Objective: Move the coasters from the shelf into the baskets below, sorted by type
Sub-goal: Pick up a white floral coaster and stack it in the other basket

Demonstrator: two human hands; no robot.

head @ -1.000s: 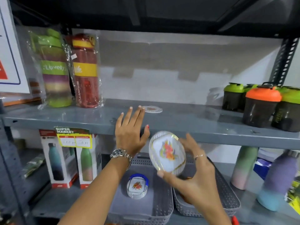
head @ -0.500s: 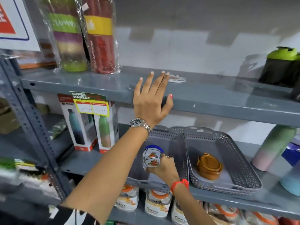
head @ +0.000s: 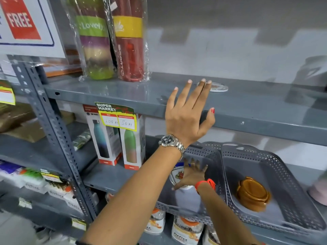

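Fingers [head: 192, 96] of the left hand [head: 185, 117] lie spread flat on the shelf [head: 123, 92] edge, while the right hand [head: 192, 175], fingers splayed, touches white coasters [head: 177, 175] in the left basket [head: 208, 156].

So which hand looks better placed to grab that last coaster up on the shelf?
Probably the left hand: it is open, with fingertips right by the coaster. The right hand is low in the left basket.

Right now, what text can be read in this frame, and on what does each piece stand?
"FREE": red panel of the white sign
"Lovely": green band of the wrapped bottle
"SPORT": red wrapped bottle
"SUPER MARKET", "100 Rs", "50 Rs": price tag
Jar labels and other shelf tags: too blurred.
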